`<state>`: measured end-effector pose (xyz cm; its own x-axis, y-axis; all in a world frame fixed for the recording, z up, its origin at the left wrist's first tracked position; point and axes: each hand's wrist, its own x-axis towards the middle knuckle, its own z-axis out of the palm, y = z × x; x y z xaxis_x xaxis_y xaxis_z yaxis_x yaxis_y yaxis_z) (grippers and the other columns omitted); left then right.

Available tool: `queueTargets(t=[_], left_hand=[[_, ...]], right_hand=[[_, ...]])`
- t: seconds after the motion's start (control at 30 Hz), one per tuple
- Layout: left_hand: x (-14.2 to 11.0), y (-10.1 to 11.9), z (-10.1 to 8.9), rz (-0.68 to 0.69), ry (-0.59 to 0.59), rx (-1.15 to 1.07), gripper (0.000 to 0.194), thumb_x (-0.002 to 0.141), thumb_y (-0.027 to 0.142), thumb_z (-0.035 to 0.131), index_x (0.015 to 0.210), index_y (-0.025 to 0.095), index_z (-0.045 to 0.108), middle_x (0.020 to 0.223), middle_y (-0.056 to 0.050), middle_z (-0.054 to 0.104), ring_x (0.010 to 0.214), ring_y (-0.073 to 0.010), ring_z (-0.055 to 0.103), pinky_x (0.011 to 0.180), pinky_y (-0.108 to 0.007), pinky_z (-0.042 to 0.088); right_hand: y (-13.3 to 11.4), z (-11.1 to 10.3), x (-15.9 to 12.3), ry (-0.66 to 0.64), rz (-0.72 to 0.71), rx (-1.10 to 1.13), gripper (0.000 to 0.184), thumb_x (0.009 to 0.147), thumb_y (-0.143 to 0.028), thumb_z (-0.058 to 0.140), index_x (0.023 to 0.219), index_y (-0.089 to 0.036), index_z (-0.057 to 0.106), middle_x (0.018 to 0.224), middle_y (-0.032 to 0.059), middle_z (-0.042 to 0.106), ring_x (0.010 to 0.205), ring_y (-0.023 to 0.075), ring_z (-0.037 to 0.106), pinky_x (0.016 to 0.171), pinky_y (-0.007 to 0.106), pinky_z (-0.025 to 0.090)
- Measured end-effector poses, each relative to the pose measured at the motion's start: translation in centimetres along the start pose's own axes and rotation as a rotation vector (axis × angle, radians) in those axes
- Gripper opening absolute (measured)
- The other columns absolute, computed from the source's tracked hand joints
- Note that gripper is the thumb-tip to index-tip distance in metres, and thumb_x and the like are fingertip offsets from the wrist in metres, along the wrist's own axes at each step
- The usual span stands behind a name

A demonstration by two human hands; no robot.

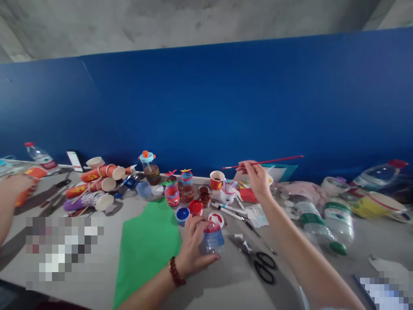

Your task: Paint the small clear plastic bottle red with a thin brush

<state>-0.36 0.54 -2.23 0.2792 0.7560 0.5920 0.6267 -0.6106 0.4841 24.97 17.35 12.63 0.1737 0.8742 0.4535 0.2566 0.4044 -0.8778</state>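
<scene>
My right hand [256, 178] is raised and closed around a red paintbrush [277, 159], held nearly level with its bristles to the left. The fingers and thumb of my left hand [193, 247] curve around a small clear plastic cup [214, 240], which looks like a cut bottle bottom with red paint at its top. Just behind it lies a white lid with red paint [216, 220]. Close by stand open jars of red paint [195, 208], blue paint [183, 214] and brown paint [204, 197]. A paper cup [217, 180] of dark liquid stands below the brush tip.
Black-handled scissors [264, 267] lie right of the plastic cup. Green paper [148, 241] lies on the left. Painted cups [172, 196] stand behind the jars. Plastic bottles [338, 221] lie at right, stacked paper cups [97, 187] at left. Another person's hand [19, 189] holds orange cups at far left.
</scene>
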Motion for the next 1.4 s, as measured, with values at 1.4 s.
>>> queueTargets(t=[1.4], left_hand=[[0.4, 0.2, -0.4, 0.023, -0.113, -0.246, 0.087, 0.08, 0.064, 0.078, 0.149, 0.024, 0.042, 0.137, -0.017, 0.059, 0.129, -0.0367, 0.058, 0.112, -0.058, 0.046]], right_hand=[[-3.2, -1.0, -14.6, -0.016, 0.386, 0.536, 0.032, 0.074, -0.05, 0.089, 0.077, -0.021, 0.075, 0.067, 0.0045, 0.075, 0.061, 0.0188, 0.071, 0.059, 0.028, 0.058]])
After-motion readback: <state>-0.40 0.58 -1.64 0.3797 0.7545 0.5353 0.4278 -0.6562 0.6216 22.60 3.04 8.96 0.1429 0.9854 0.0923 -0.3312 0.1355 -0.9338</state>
